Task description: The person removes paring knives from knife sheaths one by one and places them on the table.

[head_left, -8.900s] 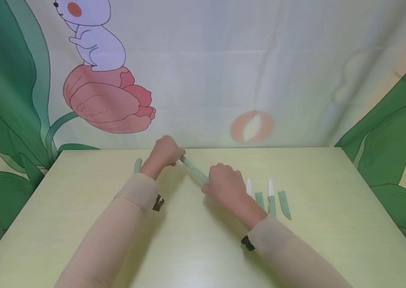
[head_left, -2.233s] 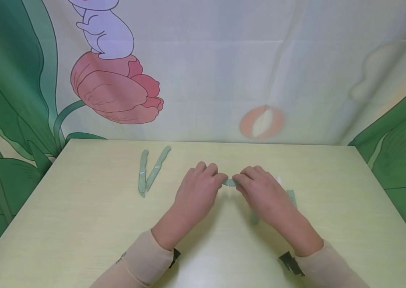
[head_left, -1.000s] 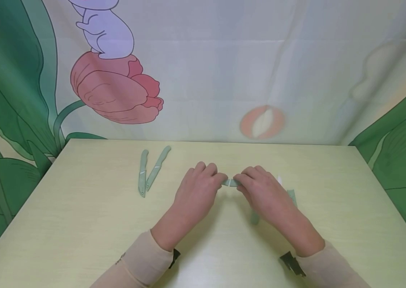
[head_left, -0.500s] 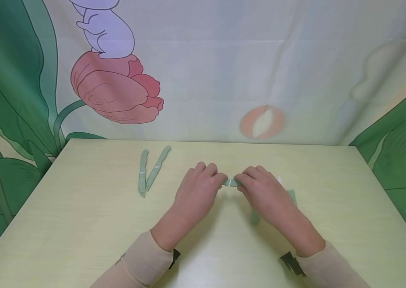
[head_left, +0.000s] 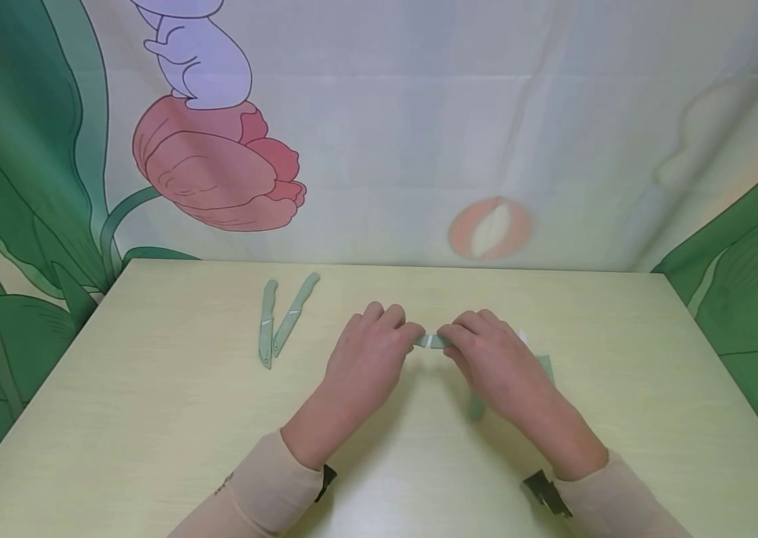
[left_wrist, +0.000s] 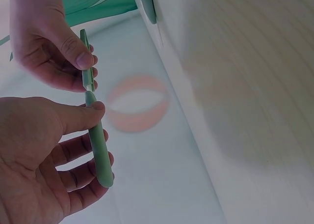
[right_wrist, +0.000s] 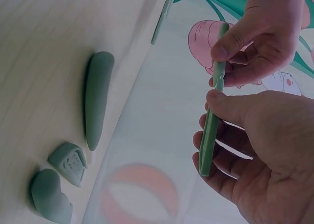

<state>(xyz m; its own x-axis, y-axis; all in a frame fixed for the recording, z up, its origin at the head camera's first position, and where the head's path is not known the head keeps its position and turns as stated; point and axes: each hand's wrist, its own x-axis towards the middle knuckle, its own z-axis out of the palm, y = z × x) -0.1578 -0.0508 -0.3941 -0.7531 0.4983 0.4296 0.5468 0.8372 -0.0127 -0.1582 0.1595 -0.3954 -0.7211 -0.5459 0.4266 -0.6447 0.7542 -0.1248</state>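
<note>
Both hands meet above the table's middle around one small green knife (left_wrist: pixel 100 155). My left hand (head_left: pixel 367 362) pinches its green handle between thumb and fingers. On the other side, my right hand (head_left: pixel 496 366) pinches a green sheath (right_wrist: pixel 210 140) that covers the blade. A narrow white strip of blade shows between handle and sheath in the head view. Two more sheathed knives (head_left: pixel 267 340) lie on the left, forming a V. Partly behind my right hand are a loose sheath (head_left: pixel 546 368), a white blade tip (head_left: pixel 522 336) and a green piece (head_left: pixel 476 407).
The pale table (head_left: pixel 184 418) ends at a back edge against a printed curtain (head_left: pixel 379 149). In the right wrist view, a long green piece (right_wrist: pixel 99 101), a sheath with holes (right_wrist: pixel 72 162) and a handle (right_wrist: pixel 49 197) lie on the table.
Since the oldest frame, a second sheathed knife has come to lie at the left, and the hands hold another knife nearer the middle. Over the last second the hands have hardly moved.
</note>
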